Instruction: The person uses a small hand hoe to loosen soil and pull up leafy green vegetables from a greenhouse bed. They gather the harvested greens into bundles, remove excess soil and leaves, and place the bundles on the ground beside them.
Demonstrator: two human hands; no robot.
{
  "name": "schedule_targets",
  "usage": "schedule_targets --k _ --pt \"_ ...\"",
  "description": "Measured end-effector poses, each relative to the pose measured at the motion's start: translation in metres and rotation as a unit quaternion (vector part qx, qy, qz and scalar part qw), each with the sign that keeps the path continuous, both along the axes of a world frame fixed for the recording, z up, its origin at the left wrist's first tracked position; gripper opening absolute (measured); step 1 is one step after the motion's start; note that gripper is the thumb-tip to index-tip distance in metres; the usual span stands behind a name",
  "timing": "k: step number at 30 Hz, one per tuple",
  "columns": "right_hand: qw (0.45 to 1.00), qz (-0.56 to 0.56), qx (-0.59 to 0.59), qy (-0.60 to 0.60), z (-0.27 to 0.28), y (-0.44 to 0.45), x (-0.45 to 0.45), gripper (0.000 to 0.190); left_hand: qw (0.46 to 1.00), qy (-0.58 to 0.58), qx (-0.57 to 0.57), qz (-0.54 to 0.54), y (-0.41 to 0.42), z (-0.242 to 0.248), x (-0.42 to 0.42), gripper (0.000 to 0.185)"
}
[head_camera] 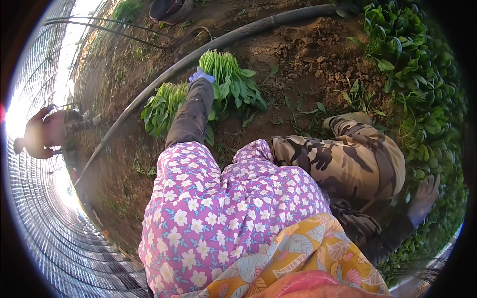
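My left hand [201, 75], in a bluish-purple glove, reaches far forward and touches the left edge of a pile of leafy greens [227, 70] that look like spinach. The pale stems of this pile point away from me and its leaves spread towards me. A second pile of greens [164, 106] lies on the soil just left of my forearm. Whether the fingers grip any stems cannot be made out. Out at the right, my right hand [425, 199] has its fingers spread, holding nothing, over a dense bed of growing leafy greens [425, 123].
A long grey hose [149, 89] curves across the soil beyond the piles. A dark round container [166, 10] stands at the top, near more greens [126, 10]. Another person [48, 128] is at the left by the greenhouse wall [41, 208]. My bent camouflage-clad leg [350, 160] is at right.
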State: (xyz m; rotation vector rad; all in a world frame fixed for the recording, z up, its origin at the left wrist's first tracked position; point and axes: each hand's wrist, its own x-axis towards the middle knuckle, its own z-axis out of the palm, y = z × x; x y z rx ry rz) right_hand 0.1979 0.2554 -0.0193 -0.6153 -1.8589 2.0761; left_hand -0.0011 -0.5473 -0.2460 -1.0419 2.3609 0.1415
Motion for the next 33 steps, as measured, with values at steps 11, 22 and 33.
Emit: schedule_targets --k 11,22,33 --pt "0.993 -0.016 0.059 -0.101 -0.022 0.005 -0.001 0.065 0.997 0.049 -0.029 -0.058 0.036 -0.049 0.022 0.084" --pt "0.992 0.006 0.027 -0.119 -0.026 -0.022 -0.003 0.067 0.995 0.052 -0.054 -0.065 0.024 -0.079 0.013 0.091" --pt "0.952 0.009 0.243 -0.187 0.005 -0.033 -0.009 0.06 0.976 0.165 0.106 -0.093 -0.034 -0.027 0.015 0.109"
